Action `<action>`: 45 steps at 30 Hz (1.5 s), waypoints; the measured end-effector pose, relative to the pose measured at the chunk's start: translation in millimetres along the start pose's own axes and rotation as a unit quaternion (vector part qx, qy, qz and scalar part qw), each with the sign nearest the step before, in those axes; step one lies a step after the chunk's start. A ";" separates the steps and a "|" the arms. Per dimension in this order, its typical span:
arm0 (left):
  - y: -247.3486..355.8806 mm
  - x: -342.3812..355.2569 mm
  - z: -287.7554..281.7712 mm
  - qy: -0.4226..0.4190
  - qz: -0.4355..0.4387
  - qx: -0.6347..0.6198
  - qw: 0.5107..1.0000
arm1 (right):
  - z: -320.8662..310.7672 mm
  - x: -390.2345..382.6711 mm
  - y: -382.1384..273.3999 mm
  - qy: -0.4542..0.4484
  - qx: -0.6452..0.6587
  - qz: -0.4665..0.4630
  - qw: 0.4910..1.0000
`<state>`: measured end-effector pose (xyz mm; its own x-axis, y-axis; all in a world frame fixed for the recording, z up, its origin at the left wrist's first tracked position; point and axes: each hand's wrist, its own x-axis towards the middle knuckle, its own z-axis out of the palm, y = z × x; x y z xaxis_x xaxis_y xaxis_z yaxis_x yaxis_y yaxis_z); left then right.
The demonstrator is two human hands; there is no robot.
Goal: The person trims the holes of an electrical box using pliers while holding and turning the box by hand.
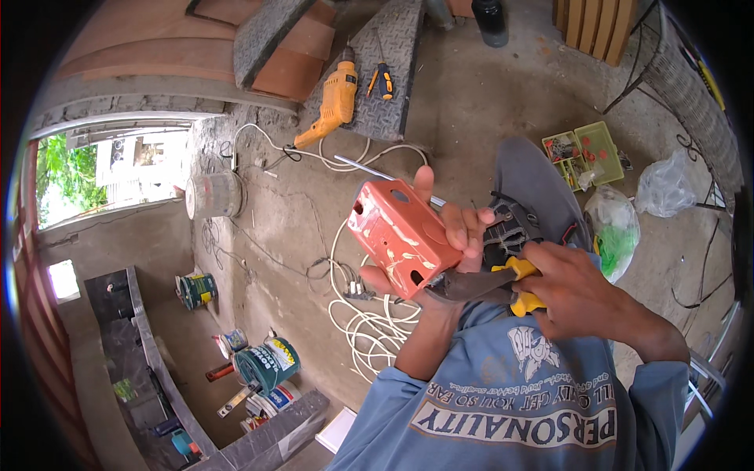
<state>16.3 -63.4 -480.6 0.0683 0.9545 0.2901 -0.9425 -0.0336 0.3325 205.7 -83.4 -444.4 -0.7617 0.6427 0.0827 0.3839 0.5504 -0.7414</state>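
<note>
An orange-red electrical utility box (400,235), with oval cutouts and pale smears on its face, is tilted in front of my chest. My left hand (463,231) is closed around it, fingers along the far right side and thumb at the near left edge. My right hand (569,286) grips the yellow handles of dark-jawed pliers (475,286). The jaws meet the box's near right end, close to a cutout. Whether they bite on its wall cannot be made out. A tool pouch (510,231) lies by my lap, just past the pliers.
A yellow drill (338,98) and screwdriver (382,78) rest on a textured metal step (393,47). White cable (377,337) lies coiled on the floor. Paint cans (267,365) and a bucket (212,196) stand left. At right are a parts organizer (585,153) and plastic bags (664,188).
</note>
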 end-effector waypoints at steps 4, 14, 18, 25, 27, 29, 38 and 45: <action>0.1 3.2 0.7 -0.007 0.007 -0.009 1.000 | -2.5 1.9 -8.9 0.039 0.007 0.004 0.999; -3.0 0.0 3.8 0.034 0.006 -0.016 0.999 | -0.9 -1.0 -20.1 0.040 0.011 0.038 0.998; -3.0 -0.4 4.2 0.023 0.003 -0.014 1.000 | 0.8 -2.4 -19.9 0.046 0.005 0.030 0.998; -4.6 -1.7 4.5 0.023 0.000 -0.030 0.999 | -3.3 -0.2 -13.6 0.030 0.001 0.007 1.000; -3.8 -2.9 5.8 0.023 0.001 -0.029 0.999 | -3.1 0.8 -12.4 0.022 0.006 0.004 1.000; -4.8 -2.2 5.8 0.033 -0.002 -0.032 0.999 | -2.4 1.9 -7.5 0.012 0.015 0.005 1.000; 3.4 -2.7 -29.1 0.104 0.120 0.158 0.975 | 21.5 2.0 20.6 -0.024 0.116 0.016 0.993; 20.2 2.8 -36.0 0.229 0.122 0.136 0.956 | 21.6 -5.7 18.2 -0.029 0.580 0.129 0.804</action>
<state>-14.4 -50.7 -505.4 -0.3523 0.9358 -0.0137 -0.7875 -0.2885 0.5446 205.7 -88.6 -472.8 -0.7704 0.6118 -0.1793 -0.1868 -0.4855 -0.8540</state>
